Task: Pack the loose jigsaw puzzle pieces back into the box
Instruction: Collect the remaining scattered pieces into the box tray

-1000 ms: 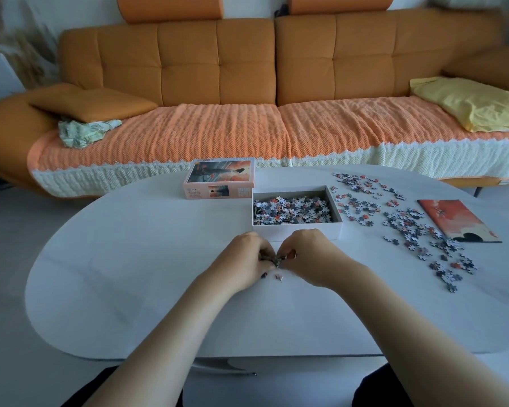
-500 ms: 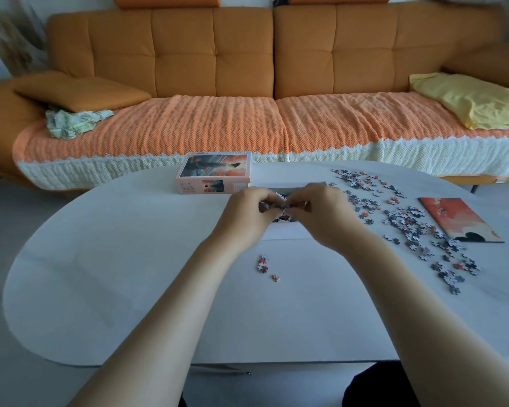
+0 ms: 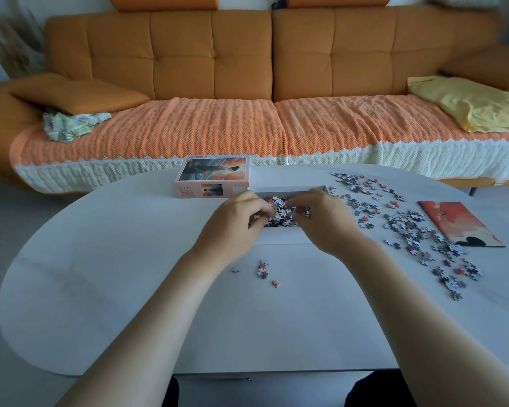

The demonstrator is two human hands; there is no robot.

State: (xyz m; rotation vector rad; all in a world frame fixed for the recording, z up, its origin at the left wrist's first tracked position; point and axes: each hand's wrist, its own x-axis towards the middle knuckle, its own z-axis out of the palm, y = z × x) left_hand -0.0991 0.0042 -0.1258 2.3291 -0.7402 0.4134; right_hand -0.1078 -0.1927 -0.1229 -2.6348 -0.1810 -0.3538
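The person's left hand (image 3: 235,226) and right hand (image 3: 325,220) meet over the open white box (image 3: 279,237), which sits on the white worktop (image 3: 100,289) just in front of its printed lid (image 3: 213,177). Both grips are curled inward, fingertips almost touching. They seem to be pinched on a clump of pieces (image 3: 278,203) held low over the pile already in the box, though the fingers hide just how much each hand holds.

Many loose pieces (image 3: 409,227) lie scattered across the worktop to the right of the box. They reach up to a reference picture (image 3: 459,223) that lies flat near the right edge. A few stray pieces (image 3: 263,269) lie nearer the person, between the forearms. An orange sofa (image 3: 212,54) stands behind the worktop.
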